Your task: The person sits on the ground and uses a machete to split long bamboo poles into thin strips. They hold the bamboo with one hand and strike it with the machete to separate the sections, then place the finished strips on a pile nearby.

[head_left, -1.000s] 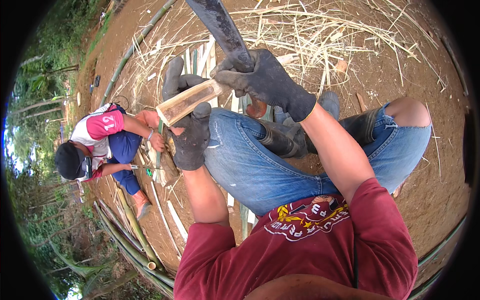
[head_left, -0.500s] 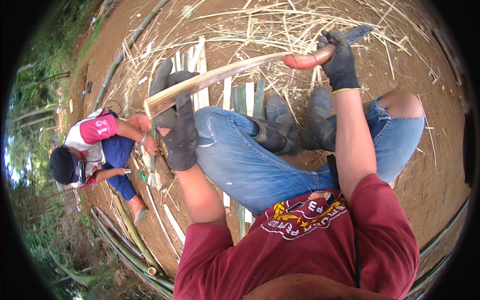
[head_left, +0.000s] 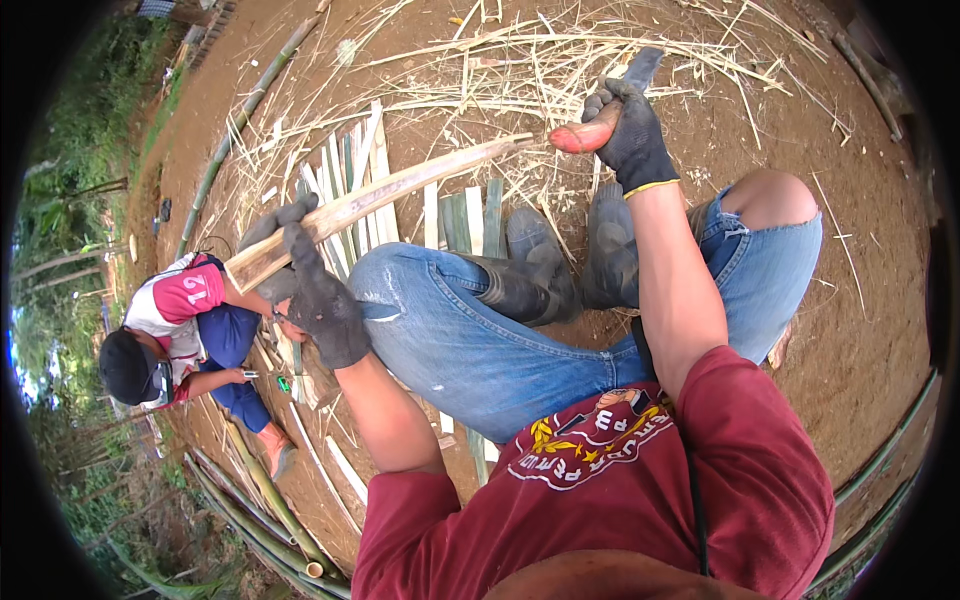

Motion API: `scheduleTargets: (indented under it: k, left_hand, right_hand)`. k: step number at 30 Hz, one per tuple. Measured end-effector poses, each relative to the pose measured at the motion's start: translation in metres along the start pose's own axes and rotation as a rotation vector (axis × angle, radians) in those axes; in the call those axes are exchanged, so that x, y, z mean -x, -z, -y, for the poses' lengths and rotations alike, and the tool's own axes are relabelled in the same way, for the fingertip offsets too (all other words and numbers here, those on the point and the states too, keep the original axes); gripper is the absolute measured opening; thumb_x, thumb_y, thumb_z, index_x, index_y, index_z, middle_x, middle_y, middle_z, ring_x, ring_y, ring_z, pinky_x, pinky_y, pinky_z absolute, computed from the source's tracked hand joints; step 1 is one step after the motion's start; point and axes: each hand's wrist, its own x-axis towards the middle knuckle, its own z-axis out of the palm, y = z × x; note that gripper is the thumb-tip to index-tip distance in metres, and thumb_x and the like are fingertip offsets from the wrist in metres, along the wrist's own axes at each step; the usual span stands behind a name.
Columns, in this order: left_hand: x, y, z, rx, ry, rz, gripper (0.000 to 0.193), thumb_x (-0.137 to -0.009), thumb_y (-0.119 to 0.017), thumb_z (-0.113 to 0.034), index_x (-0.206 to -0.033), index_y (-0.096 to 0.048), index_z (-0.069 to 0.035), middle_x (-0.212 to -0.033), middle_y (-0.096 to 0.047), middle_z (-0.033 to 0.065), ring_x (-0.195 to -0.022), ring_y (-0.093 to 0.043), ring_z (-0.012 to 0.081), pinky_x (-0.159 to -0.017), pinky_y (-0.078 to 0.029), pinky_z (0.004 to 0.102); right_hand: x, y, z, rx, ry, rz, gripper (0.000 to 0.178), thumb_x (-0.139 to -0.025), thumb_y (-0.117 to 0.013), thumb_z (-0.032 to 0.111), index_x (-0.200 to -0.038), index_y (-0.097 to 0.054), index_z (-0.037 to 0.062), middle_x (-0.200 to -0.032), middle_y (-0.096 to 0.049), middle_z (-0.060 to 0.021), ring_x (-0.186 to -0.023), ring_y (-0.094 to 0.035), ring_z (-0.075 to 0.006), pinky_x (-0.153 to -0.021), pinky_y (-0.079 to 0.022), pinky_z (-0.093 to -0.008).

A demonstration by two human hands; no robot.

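Note:
A long split bamboo strip (head_left: 385, 190) slants across in front of me, its pale inner face showing. My left hand (head_left: 315, 285), in a dark glove, grips it close to its thick near-left end. In my right hand (head_left: 635, 140), also gloved, is a machete (head_left: 580, 135) with a curved red-brown handle. Its dark blade points up and away to the right, beyond the fist. The strip's thin far end lies just left of the handle's butt; I cannot tell whether they touch.
Cut bamboo slats (head_left: 455, 220) lie on the ground beyond my knee. Thin shavings (head_left: 500, 65) are scattered farther off. To the left a co-worker (head_left: 185, 320) crouches over bamboo pieces. Bamboo poles (head_left: 275, 500) lie at the lower left, and another pole (head_left: 235, 130) at the upper left.
Both hands have shifted left; the left one is slightly lower with the bamboo strip. The machete has moved left with my right hand, its blade now pointing more steeply upward.

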Motion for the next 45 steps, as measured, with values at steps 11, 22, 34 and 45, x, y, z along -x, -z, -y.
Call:
scheduleTargets:
  k: [11,22,34,45]
  left_hand:
    - [0.003,0.003,0.002,-0.080,0.040,-0.055,0.050,-0.092,-0.063,-0.004,-0.133,-0.034,0.000,-0.101,-0.062,0.0122,-0.098,-0.063,0.0227,-0.090,-0.049,0.0389]
    - [-0.044,-0.019,-0.001,-0.025,-0.006,0.072,0.038,-0.090,-0.068,-0.006,-0.118,-0.043,-0.002,-0.105,-0.065,0.0175,-0.103,-0.064,0.0270,-0.093,-0.052,0.0426]
    - [-0.035,-0.009,0.017,-0.334,0.045,-0.059,0.025,-0.091,-0.069,-0.014,-0.102,-0.053,0.001,-0.093,-0.065,0.0148,-0.082,-0.067,0.0191,-0.071,-0.058,0.0306]
    - [-0.039,-0.002,0.026,-0.378,0.045,-0.182,0.016,-0.092,-0.065,-0.011,-0.091,-0.060,0.004,-0.091,-0.064,0.0122,-0.075,-0.063,0.0153,-0.067,-0.051,0.0277]
  right_hand:
    - [0.028,-0.054,-0.009,-0.058,0.131,0.022,0.010,-0.090,-0.055,0.009,-0.093,-0.047,0.0041,-0.078,-0.049,-0.0084,-0.068,-0.055,-0.0212,-0.059,-0.050,-0.0338]
    - [0.118,-0.148,-0.069,1.596,0.631,0.423,0.029,-0.088,-0.057,0.015,-0.113,-0.055,0.0006,-0.082,-0.061,-0.0118,-0.071,-0.067,-0.0246,-0.065,-0.056,-0.0380]
    - [0.147,-0.129,-0.155,1.729,0.355,0.394,0.037,-0.091,-0.053,0.021,-0.125,-0.054,0.0052,-0.094,-0.063,-0.0167,-0.080,-0.066,-0.0331,-0.066,-0.053,-0.0447]
    - [0.038,-0.036,-0.165,2.067,0.035,0.150,0.029,-0.092,-0.045,0.021,-0.112,-0.061,0.0072,-0.093,-0.068,-0.0190,-0.088,-0.067,-0.0352,-0.078,-0.053,-0.0464]
